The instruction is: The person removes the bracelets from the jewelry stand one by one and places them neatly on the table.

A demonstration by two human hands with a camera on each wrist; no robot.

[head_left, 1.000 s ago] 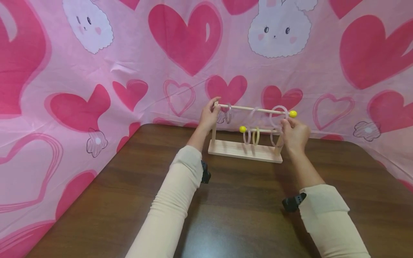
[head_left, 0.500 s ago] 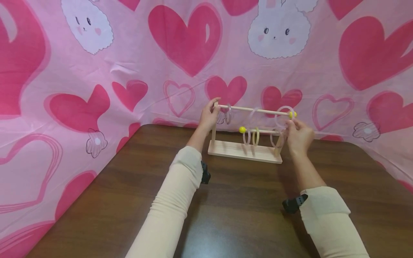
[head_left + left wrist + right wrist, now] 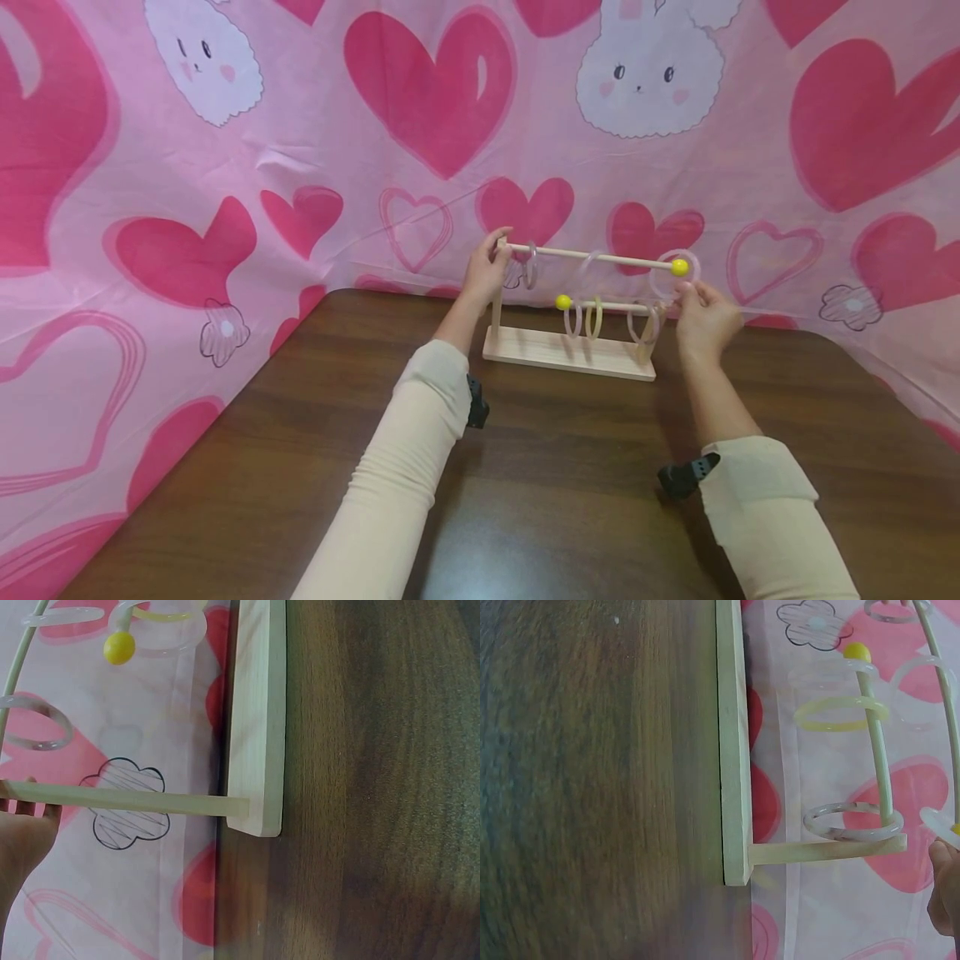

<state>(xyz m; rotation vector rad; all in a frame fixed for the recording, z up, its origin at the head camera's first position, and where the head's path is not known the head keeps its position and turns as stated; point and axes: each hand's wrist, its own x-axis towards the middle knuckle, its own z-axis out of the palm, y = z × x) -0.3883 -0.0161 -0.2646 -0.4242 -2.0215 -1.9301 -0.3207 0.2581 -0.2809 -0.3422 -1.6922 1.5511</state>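
A wooden bangle stand [image 3: 570,354] carries an upper rod [image 3: 570,251] and a lower rod, each tipped with a yellow ball [image 3: 679,267]. My left hand [image 3: 486,273] grips the top of the stand's left post [image 3: 135,799]. At the upper rod's right end, my right hand [image 3: 705,323] pinches a pale translucent bangle [image 3: 935,823]. That bangle overlaps the yellow ball; I cannot tell whether it still encircles it. A greyish bangle [image 3: 532,268] and a clear one hang on the upper rod. The lower rod bears a pale bangle, a yellow bangle [image 3: 832,725] and a mottled one [image 3: 832,832].
The stand is near the back edge of a dark brown wooden table [image 3: 540,475]. A pink cloth [image 3: 315,133] printed with hearts and rabbits hangs behind and at the sides. Black straps with cameras circle both sleeves.
My right hand has moved right with the pale bangle, sliding it along the upper rod's end to the yellow ball. The left hand stays on the post.
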